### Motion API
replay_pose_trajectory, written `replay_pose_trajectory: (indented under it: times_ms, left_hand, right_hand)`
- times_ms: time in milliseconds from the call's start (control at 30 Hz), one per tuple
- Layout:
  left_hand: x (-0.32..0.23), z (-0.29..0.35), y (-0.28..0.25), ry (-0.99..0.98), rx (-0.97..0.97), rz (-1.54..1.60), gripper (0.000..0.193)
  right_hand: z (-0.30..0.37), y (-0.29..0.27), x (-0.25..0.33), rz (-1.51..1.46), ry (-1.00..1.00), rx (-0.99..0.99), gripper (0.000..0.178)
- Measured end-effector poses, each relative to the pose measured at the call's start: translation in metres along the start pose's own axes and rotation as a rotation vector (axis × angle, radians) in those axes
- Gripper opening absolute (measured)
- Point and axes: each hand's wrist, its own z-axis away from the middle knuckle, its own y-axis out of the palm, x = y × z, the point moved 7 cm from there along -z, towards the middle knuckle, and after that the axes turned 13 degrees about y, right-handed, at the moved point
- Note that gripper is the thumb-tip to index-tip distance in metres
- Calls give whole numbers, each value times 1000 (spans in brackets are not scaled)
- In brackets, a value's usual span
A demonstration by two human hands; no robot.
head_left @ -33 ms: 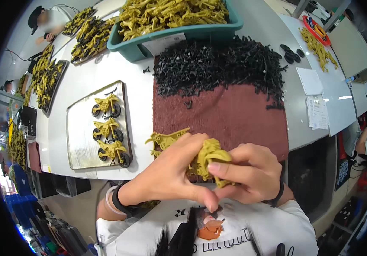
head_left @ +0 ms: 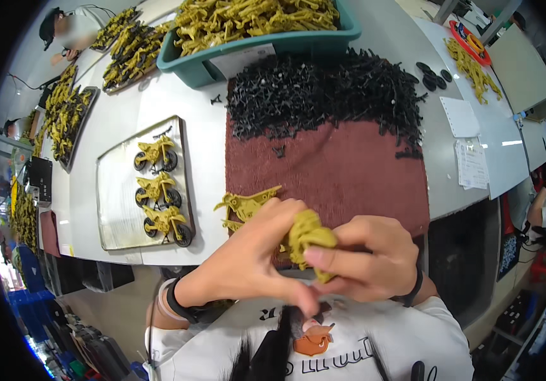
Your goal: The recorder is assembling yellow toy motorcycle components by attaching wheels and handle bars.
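Close in front of my body, both hands hold a yellow plastic toy motorcycle part (head_left: 306, 238). My left hand (head_left: 247, 257) is curled round its left side, with the thumb reaching towards my right hand; most of its fingers are hidden. My right hand (head_left: 374, 257) pinches the right side between thumb and bent fingers. Just beyond my left hand, loose yellow motorcycle body pieces (head_left: 247, 204) lie at the near left of a dark red cloth (head_left: 349, 171). A heap of small black plastic parts (head_left: 279, 95) covers the cloth's far half.
On the left, a metal tray (head_left: 117, 209) carries three toy motorcycles (head_left: 155, 188) with black wheels. A green bin (head_left: 247, 57) full of yellow parts stands at the back. Black wheels (head_left: 433, 79) and papers (head_left: 471, 164) lie right. Another person (head_left: 76, 32) sits far left.
The yellow part has tilted and shifted slightly left between my hands. My right thumb and fingers have moved a little left with it. The view has shifted slightly.
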Motion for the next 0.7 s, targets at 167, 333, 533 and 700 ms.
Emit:
replay_pose_trajectory:
  times_ms: [167,333,533,700]
  left_hand:
    - [28,34,39,-194,-74,353,77]
    - [45,56,73,-300,43,606,68]
    - [45,64,83,-327,106,771,70]
    - [46,82,35,3,-353,860,47]
  right_hand:
    - [27,26,1,-53,-41,103,29]
    - [44,31,1,-72,3,264,19]
    - [42,30,-16,-209,73,403,19]
    - [51,-38,-64,-410,418,-98,18]
